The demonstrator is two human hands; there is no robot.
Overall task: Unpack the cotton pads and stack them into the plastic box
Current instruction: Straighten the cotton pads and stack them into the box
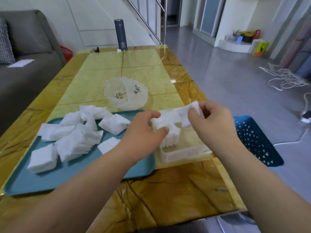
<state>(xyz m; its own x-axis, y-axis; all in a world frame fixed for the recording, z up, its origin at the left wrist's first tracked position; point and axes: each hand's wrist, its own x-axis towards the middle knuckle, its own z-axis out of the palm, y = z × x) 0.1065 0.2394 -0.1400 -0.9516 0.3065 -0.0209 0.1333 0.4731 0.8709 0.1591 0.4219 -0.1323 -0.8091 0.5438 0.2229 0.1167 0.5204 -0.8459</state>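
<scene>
Several loose stacks of white square cotton pads (74, 138) lie scattered on a teal tray (50, 179) at the left. A clear plastic box (183, 153) sits right of the tray, with a row of pads (170, 140) standing in its far end. My left hand (143, 137) pinches the top of that bunch of pads above the box. My right hand (212, 121) pinches a stretched strip of cotton pads (183, 113) that runs across to my left hand. An empty clear plastic bag (126, 93) lies crumpled behind the tray.
The yellow glossy table (151, 190) ends close on the right, where a blue perforated basket (255, 140) stands on the floor. A grey flask (120, 34) stands at the table's far edge. A grey sofa (25, 64) is to the left, white cords (284, 76) on the floor.
</scene>
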